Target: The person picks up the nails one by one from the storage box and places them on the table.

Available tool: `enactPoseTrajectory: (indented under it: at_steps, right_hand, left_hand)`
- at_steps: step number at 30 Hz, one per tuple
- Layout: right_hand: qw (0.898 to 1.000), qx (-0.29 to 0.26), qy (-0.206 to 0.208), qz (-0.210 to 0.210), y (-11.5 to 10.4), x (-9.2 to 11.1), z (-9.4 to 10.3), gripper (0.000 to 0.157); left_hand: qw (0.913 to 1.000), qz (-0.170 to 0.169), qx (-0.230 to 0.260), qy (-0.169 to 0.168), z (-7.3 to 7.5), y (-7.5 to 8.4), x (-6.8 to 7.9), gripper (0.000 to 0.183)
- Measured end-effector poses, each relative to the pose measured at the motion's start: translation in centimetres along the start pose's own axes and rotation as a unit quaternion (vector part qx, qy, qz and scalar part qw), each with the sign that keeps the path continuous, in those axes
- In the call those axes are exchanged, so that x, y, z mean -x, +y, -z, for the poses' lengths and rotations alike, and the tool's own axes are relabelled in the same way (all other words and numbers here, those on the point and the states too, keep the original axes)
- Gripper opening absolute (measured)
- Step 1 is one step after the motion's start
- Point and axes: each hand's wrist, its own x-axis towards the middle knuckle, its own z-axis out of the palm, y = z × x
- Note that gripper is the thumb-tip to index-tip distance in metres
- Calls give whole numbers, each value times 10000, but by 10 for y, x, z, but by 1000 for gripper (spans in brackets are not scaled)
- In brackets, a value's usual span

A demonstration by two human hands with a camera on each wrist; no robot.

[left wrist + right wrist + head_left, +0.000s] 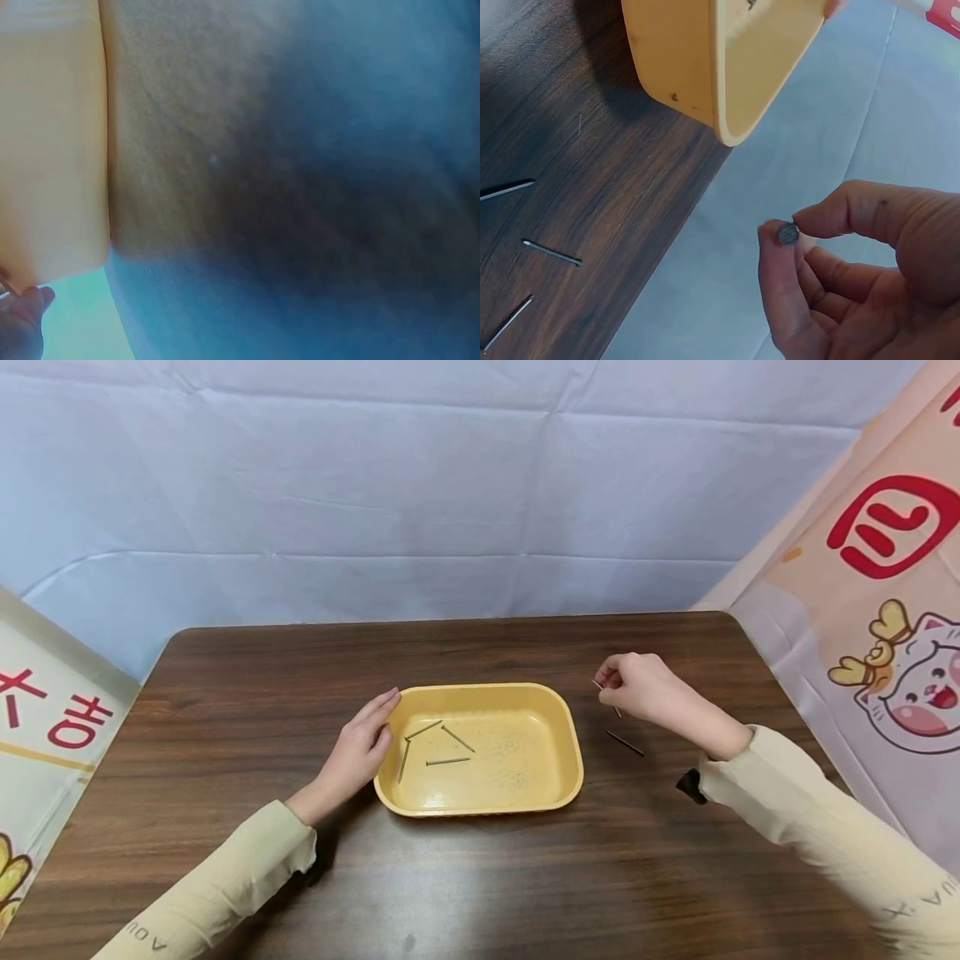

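In the head view, my left hand (358, 745) rests at the left end of a yellow plastic tray (480, 811), its fingers extended along the rim. Several nails (448, 762) lie in the tray's left half. To the right of the tray, my right hand (641, 687) is raised over the table. Between thumb and index finger it pinches a nail, whose flat round head (787, 233) faces the camera in the right wrist view. Beneath and beside that hand, more nails (553, 253) lie on the wood. The left wrist view mostly shows tray wall and blurred tabletop.
The dark wood-grain table (480, 893) carries the tray near its middle. Behind it hangs a pale creased cloth (375, 485). Printed banners flank the table, one at the right (892, 635) and one at the left (52, 710).
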Motion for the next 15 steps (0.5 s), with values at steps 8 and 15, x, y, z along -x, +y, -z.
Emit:
enactPoseTrajectory:
  at_steps: [8, 15]
  right_hand:
    - [10000, -14, 69, -68, 13, 4, 0, 22]
    - [9997, 61, 245, -42, 26, 7, -1, 22]
  left_hand:
    - [10000, 82, 8, -27, -1, -1, 0, 43]
    - [10000, 49, 34, -33, -1, -2, 0, 43]
